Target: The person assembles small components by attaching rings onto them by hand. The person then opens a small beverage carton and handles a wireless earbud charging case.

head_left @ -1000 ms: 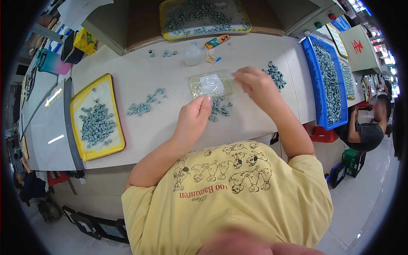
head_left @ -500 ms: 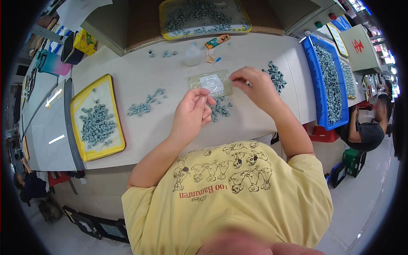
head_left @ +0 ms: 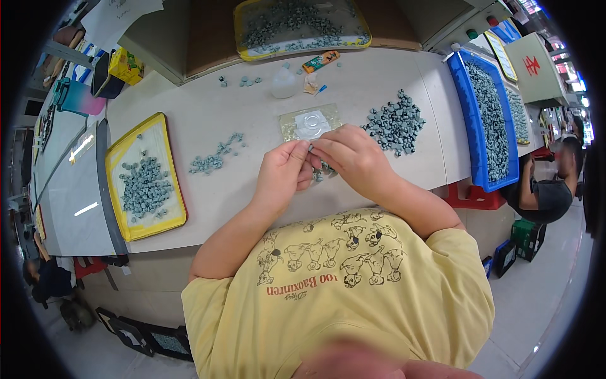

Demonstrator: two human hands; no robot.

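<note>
Work status: in progress, judged from one small grey-green piece (head_left: pixel 310 147) in hand and many similar pieces lying loose. The piece is between your fingertips, at the near edge of the flat pad (head_left: pixel 287 126), which carries a white sheet and a clear ring.

Left hand (head_left: pixel 281 169): your thumb and forefinger pinch the piece; the remaining fingers are curled. Right hand (head_left: pixel 355 156): your fingertips are drawn together and meet the same piece; you cannot tell from this view whether they grip it or only press on it. Much of the piece is covered.

Quantities: a large heap (head_left: pixel 398 123) lies on the surface (head_left: pixel 252 120) to the right of the pad. A smaller heap (head_left: pixel 325 169) is partly hidden under your hands. A loose cluster (head_left: pixel 214 160) lies to your left, and the yellow-rimmed tray (head_left: pixel 158 226) beyond it contains a further pile. The blue bin (head_left: pixel 472 132) at your right is well filled.

Assessment: the piece in hand appears unfinished, and considerable work seems to remain. Which groups are finished or waiting cannot be determined.
</note>
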